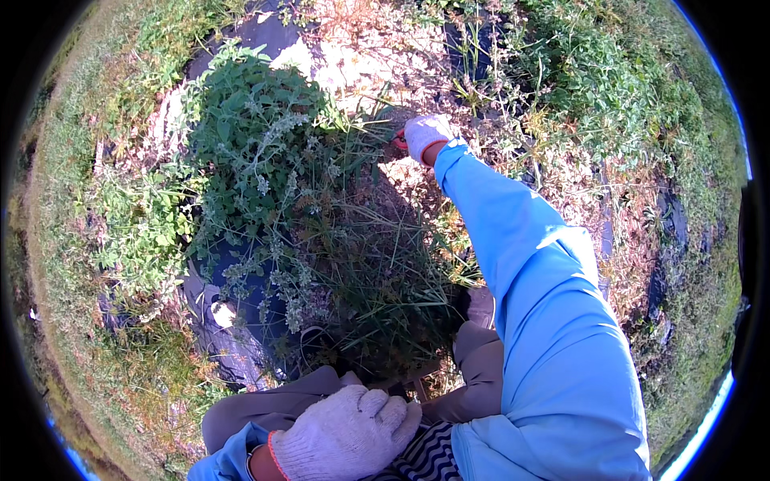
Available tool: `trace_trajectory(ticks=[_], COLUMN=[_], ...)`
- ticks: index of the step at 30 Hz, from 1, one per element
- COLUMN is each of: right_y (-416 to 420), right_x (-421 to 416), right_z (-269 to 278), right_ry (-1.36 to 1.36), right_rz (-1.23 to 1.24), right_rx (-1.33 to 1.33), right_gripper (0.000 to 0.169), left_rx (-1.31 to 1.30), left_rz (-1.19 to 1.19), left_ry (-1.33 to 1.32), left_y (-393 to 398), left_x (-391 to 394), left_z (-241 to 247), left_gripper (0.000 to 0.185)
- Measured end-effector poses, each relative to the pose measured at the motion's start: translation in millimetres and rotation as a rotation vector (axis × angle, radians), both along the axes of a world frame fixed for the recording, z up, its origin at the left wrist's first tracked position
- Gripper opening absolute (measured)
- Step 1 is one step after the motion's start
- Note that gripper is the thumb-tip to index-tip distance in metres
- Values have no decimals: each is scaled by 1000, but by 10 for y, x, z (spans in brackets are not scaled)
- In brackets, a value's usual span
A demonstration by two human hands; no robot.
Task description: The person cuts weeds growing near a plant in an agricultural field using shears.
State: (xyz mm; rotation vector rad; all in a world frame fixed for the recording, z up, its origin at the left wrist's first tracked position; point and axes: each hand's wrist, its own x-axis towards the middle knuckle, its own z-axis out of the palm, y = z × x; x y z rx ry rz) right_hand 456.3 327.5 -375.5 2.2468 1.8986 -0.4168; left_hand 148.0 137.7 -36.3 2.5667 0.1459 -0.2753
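Observation:
My right hand [426, 138], in a white knit glove, reaches far out over dry ground litter. A red-handled tool [399, 139] sticks out from its left side; the rest of it is hidden, so its kind cannot be told. Left of that hand grow long grass blades [361, 144] and a large leafy green plant [258, 108] with pale flower spikes. My left hand [349, 433], gloved too, rests near my lap with its back up and its fingers curled. Its palm is hidden, and whether anything lies inside cannot be told.
Long grass [391, 288] lies in shade between my bent legs [481, 361]. Black weed-barrier sheeting [222, 337], with a round hole in it, runs along the left. Leafy weeds [619, 78] grow thick at the upper right.

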Motion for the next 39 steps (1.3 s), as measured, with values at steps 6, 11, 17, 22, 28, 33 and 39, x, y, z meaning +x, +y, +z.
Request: trace_trajectory(ticks=[6, 11, 17, 22, 28, 33, 39], right_y=[137, 210, 327, 202, 113, 32, 108], right_x=[-130, -470, -262, -203, -35, -34, -179], right_z=[-236, -269, -678, -352, -189, -193, -303], right_ry=[-36, -24, 192, 208, 196, 84, 60], right_rz=[-37, -57, 42, -16, 28, 87, 66], right_rx=[77, 79, -10, -55, -81, -104, -75], right_gripper=[35, 39, 42, 47, 32, 31, 30], left_rx=[3, -20, -26, -18, -2, 0, -13], left_rz=[-1, 36, 17, 31, 27, 21, 18], left_ry=[-6, 8, -3, -37, -43, -33, -19], left_y=[-5, -11, 9, 0, -21, -26, -23], left_x=[5, -17, -5, -22, -20, -17, 15], left_z=[-13, -16, -8, -3, 17, 20, 28], left_gripper=[29, 27, 27, 28, 29, 27, 25])
